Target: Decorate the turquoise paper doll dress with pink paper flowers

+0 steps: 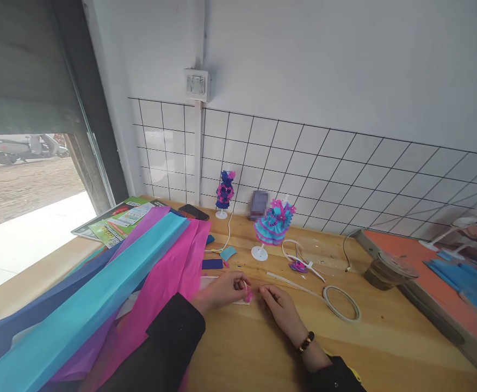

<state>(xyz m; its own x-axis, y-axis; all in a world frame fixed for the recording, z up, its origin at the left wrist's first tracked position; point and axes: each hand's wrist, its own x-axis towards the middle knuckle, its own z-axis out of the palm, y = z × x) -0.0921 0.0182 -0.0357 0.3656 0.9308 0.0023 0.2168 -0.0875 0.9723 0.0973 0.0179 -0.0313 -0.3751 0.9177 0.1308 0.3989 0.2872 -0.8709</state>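
Table [230, 348] stands below grid-lined wall [262, 144] | left hand [232, 287] pinches pink scrap [248, 295] above table | right hand [278, 306] over table, can't tell its grip | ruffled dress [274, 224], tape roll [357, 311] on table

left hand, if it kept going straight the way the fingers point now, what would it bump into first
Probably the fingertips of the right hand, just across a small gap, though depth is hard to judge.

I see a scooter [30, 147] outside, a switch [196, 85] on the wall [323, 65] above the grid [253, 116], a cup [387, 272] on the table [238, 354].
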